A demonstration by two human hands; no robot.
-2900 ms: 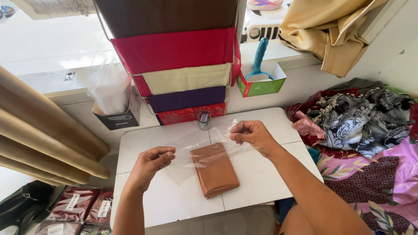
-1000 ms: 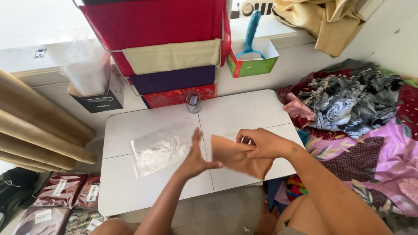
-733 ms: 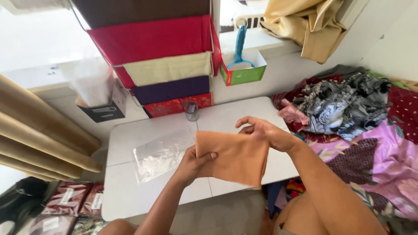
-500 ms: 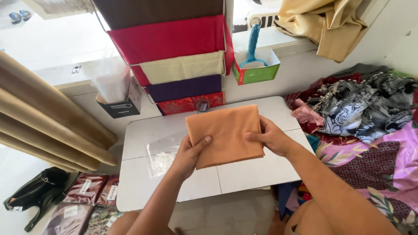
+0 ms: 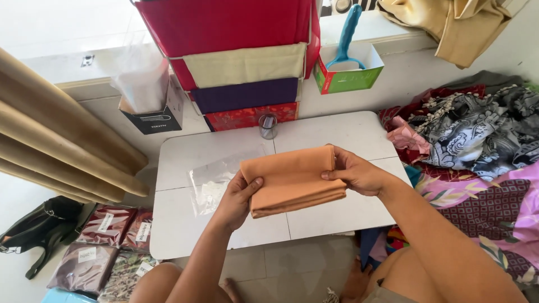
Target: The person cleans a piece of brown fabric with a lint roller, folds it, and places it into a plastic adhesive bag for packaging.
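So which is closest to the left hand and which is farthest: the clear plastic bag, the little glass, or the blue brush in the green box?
From the left hand:
1. Clear plastic bag, flat on the table just left of it.
2. Little glass, at the table's back edge.
3. Blue brush, up on the ledge in the green box.

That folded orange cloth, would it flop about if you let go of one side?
Probably: the orange cloth is soft folded layers, held at both ends by the left hand and right hand. It looks light and not slippery.
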